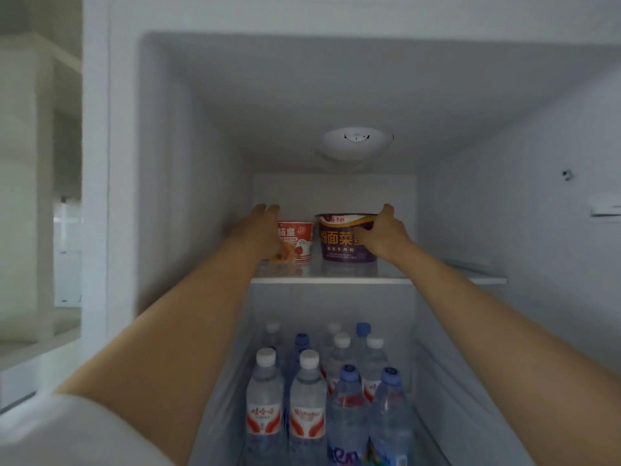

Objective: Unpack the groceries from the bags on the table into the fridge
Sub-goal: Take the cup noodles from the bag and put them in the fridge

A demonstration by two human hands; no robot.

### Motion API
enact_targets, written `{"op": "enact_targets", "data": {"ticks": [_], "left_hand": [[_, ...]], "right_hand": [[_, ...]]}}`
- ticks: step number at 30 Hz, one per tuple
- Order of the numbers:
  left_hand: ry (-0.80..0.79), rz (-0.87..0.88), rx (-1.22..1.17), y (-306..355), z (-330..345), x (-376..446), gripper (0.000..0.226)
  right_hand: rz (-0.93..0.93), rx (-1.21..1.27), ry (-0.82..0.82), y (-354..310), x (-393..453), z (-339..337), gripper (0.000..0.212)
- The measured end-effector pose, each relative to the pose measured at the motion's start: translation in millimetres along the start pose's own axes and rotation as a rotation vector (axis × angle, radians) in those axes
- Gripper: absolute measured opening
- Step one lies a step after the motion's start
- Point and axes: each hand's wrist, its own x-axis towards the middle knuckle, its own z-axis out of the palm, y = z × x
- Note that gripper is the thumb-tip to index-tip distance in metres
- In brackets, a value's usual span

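Both arms reach onto the fridge's top shelf [336, 280]: left hand [262, 230] wraps the red noodle cup [300, 242], right hand [381, 233] grips the purple noodle bowl [342, 240]; water bottles [307, 405] stand below

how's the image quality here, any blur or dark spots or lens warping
Head view: dim, grey light inside the fridge, its lamp not glowing; wide-angle lens bows the walls; the sleeve and near forearms are blurred; the red noodle cup, purple noodle bowl and water bottles read fairly sharp.
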Motion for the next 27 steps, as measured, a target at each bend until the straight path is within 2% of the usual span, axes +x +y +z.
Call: {"op": "enact_targets", "data": {"ticks": [2,4,7,11,13,16,20,23,27], "left_hand": [[0.095,0.041,-0.092,8,-5,-13,0.069],[0.184,0.092,-0.178,19,-8,-28,0.048],[0.267,0.128,-0.390,37,-12,-58,0.031],[0.366,0.233,-0.472,51,-15,-110,0.020],[0.330,0.256,-0.583,56,-12,-142,0.018],[0.194,0.258,-0.793,64,-4,-194,0.013],[0.051,0.311,-0.811,56,28,-256,0.014],[-0.028,0.325,-0.808,47,63,-305,0.015],[-0.172,0.304,-0.867,49,99,-377,0.014]], "right_hand": [[-0.068,-0.035,0.057,-1,-14,-3,0.047],[-0.164,-0.102,0.137,-4,-30,-7,0.032],[-0.271,-0.140,0.215,-8,-61,-14,0.033],[-0.320,-0.092,0.246,-8,-110,-19,0.034],[-0.305,-0.073,0.257,-6,-140,-19,0.037],[-0.278,0.011,0.249,1,-192,-17,0.041],[-0.201,0.031,0.255,26,-276,-19,0.038],[-0.033,0.154,0.255,51,-348,-18,0.028],[0.129,0.143,0.234,85,-438,-17,0.030]]}}
